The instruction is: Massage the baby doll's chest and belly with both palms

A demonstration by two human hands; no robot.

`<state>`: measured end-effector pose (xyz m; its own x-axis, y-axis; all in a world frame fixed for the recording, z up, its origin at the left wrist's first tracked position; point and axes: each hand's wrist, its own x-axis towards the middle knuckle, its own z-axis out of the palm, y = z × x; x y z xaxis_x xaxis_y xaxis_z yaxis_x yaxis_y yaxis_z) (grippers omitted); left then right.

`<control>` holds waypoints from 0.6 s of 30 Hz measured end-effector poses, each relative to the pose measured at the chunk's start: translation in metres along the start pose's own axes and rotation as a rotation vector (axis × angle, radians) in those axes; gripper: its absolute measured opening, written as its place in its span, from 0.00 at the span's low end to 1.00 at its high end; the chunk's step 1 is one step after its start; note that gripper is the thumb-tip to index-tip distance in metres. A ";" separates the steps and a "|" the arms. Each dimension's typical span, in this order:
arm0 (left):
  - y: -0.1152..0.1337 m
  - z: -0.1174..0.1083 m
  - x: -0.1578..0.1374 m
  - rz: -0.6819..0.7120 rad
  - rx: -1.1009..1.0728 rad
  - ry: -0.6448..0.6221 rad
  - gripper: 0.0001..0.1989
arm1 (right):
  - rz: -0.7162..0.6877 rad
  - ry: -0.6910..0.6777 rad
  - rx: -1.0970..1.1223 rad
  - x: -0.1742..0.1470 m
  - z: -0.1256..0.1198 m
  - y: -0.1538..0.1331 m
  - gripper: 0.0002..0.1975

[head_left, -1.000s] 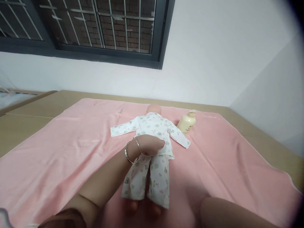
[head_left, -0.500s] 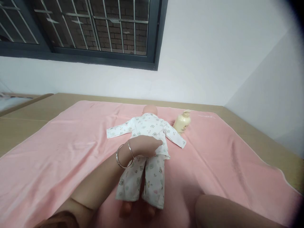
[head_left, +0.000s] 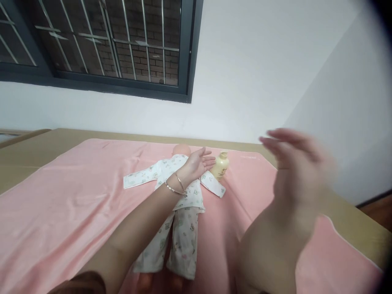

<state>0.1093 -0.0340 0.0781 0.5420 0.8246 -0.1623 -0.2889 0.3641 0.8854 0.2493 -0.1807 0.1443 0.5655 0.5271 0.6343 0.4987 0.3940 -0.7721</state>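
A baby doll (head_left: 181, 150) in a white patterned top and trousers lies on a pink blanket (head_left: 101, 171), its arms spread sideways. Over the doll's chest, my left hand (head_left: 200, 164) is turned palm up with its fingers stretched out and nothing in it. Just beyond those fingers stands a pale yellow pump bottle (head_left: 221, 166), beside the doll's sleeve. My right hand (head_left: 297, 175) is raised at the right, blurred by motion, so its fingers are hard to read. The doll's feet show dimly at the bottom edge.
The blanket covers most of a tan tabletop (head_left: 70, 139). Behind it rises a white wall (head_left: 245, 81) with a dark-framed, barred window (head_left: 122, 45) at upper left.
My left hand has lifted off the doll's waist, moved up toward its chest and opened palm up. My right hand has come up into view from the lower right. The camera view has shifted.
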 end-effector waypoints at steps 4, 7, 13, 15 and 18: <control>0.001 0.003 0.019 -0.134 -0.259 0.063 0.30 | 0.195 -0.438 -0.270 0.018 0.034 0.031 0.24; 0.002 0.008 0.022 -0.142 -0.337 0.065 0.33 | 0.241 -0.662 -0.365 0.026 0.060 0.062 0.32; 0.003 0.011 0.033 -0.143 -0.475 0.068 0.38 | 0.206 -0.781 -0.468 0.027 0.083 0.092 0.34; 0.003 0.010 0.035 -0.145 -0.518 0.048 0.38 | 0.155 -0.782 -0.517 0.027 0.084 0.095 0.31; 0.000 0.011 0.036 -0.146 -0.561 0.011 0.39 | 0.106 -0.774 -0.582 0.027 0.085 0.094 0.25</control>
<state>0.1374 -0.0091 0.0769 0.6005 0.7519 -0.2722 -0.5877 0.6458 0.4874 0.2555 -0.0649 0.0855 0.1418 0.9694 0.2005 0.8346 -0.0082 -0.5508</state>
